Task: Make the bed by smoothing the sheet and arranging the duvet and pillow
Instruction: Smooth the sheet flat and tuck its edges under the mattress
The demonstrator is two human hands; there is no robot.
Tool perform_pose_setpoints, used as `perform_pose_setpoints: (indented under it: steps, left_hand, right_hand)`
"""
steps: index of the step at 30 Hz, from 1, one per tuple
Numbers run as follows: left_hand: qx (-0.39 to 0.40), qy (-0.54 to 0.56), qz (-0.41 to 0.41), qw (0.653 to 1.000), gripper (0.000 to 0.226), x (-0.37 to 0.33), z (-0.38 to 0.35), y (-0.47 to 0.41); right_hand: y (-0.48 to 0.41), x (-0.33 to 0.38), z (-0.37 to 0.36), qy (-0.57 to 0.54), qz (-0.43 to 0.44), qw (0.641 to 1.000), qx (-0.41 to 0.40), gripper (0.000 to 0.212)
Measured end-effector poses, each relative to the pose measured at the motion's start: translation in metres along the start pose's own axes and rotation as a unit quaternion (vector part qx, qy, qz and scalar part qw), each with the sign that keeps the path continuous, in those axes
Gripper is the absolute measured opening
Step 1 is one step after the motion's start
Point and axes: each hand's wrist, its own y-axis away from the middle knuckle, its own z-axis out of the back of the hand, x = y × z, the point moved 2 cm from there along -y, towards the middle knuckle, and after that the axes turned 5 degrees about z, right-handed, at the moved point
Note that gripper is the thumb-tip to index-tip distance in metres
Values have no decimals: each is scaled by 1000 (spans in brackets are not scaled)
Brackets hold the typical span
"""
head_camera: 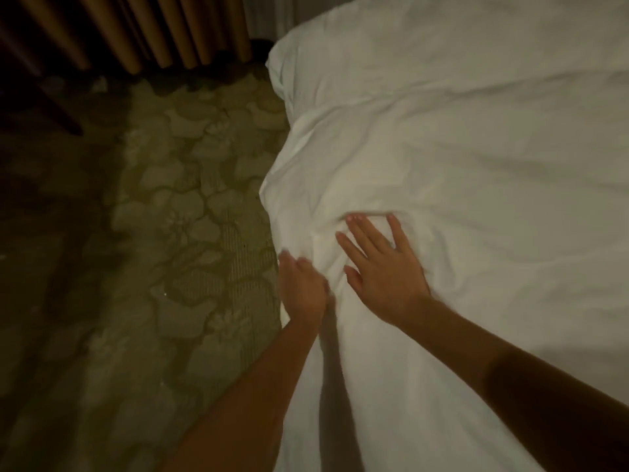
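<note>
Pressing flat on the white duvet (pixel 459 165), the right hand (pixel 381 274) has straight, spread fingers pointing toward 11 o'clock, with fabric bunched just beyond the fingertips. At its 9 o'clock, the left hand (pixel 301 287) meets the duvet's hanging edge beside the patterned carpet (pixel 170 199). Motion blur hides whether its fingers grip.
</note>
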Motion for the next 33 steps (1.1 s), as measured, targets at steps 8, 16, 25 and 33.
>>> perform_pose_setpoints:
  steps: [8,16,25,33]
  left_hand:
    - [70,-352,-258,897,54,-92,-41,-74]
    - [125,-339,-255,897,51,-166,-12,-186]
    - [201,-259,-169,930,44,-261,-24,-282]
    - [126,-235,-140,954,45,-354,-48,-375]
  right_hand:
    - [-92,-46,-5,-46,-123,991,-10,63]
    - [-189,-66,-2,-59,-122,991,9,60]
    - [-297,-132,4,-97,-145,984,31,60]
    - [-425,-216,-1,-131,-128,983,8,57]
